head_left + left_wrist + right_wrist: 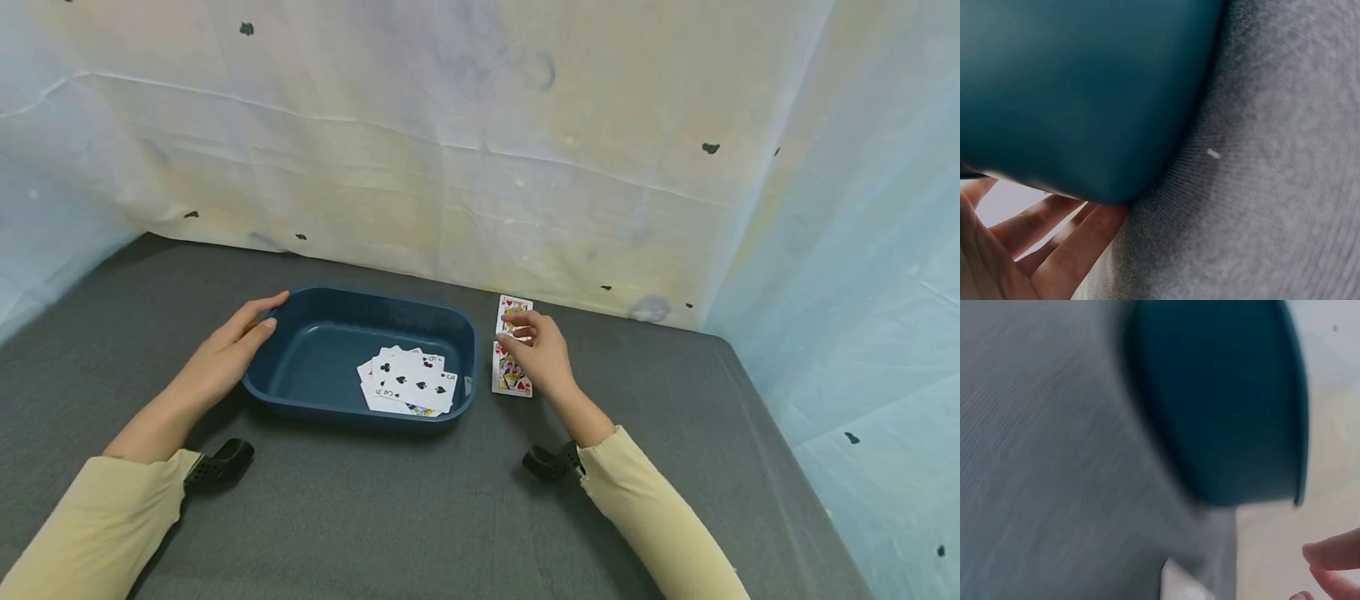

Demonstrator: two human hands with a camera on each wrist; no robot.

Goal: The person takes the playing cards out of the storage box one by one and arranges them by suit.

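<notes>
A dark blue rectangular tub [360, 418] stands on the table, with several loosely piled playing cards [412, 383] at its right end. A three of spades lies uppermost. My left hand [225, 350] is at the tub's left end, its thumb at the rim. In the left wrist view, its extended fingers [1085, 250] touch the outer wall. My right hand [543, 354] is right of the tub, over two face cards. Its thumb and index finger are apart, with nothing between them. The nearer card [512, 379] and farther card [516, 302] are face up, partly covered by the hand.
The dark grey table [360, 517] meets a pale plastic sheet [420, 183] hanging behind it. Another sheet [862, 333] hangs along the right side. Black wrist straps [221, 462] stick out below both sleeves. The tub's right wall [1229, 406] shows in the right wrist view.
</notes>
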